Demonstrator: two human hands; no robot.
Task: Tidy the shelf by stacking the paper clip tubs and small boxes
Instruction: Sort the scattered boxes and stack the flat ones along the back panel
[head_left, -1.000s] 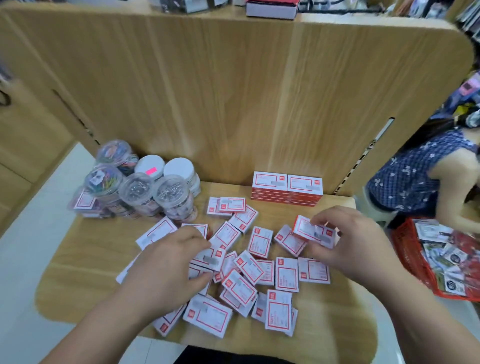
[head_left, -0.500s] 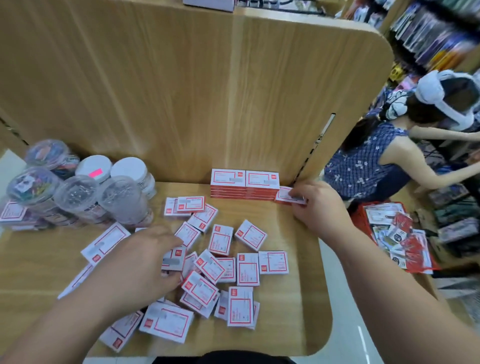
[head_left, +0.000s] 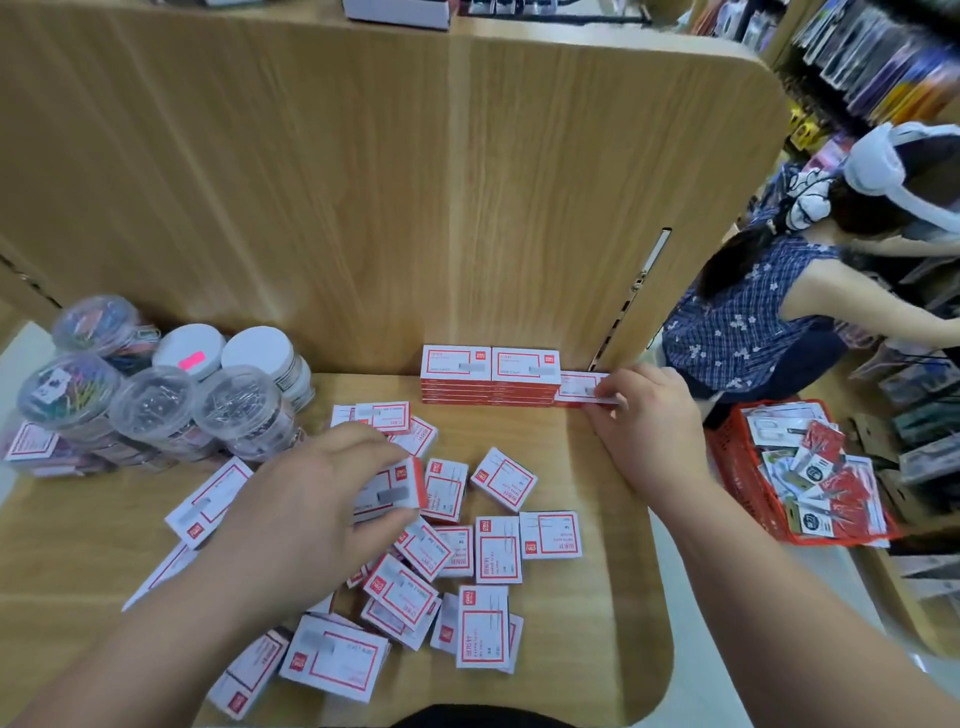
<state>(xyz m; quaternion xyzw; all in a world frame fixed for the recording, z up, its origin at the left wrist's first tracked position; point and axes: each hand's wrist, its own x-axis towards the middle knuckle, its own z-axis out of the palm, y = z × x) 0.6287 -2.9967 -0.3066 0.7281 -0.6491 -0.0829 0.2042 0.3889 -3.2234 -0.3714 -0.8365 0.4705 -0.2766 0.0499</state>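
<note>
left hand (head_left: 306, 509) now pinching box (head_left: 390, 491), thumb below

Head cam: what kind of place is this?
Most likely a stationery shop. The wooden shelf holds many identical small boxes and paper clip tubs. A red basket of packaged goods sits alongside, and racks of hanging stock fill the background.

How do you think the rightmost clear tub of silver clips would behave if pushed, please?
Stacked on another tub, the clear tub would probably topple rather than slide. Being round, it may then roll. Full of metal clips, it is likely heavy for its size.
</note>
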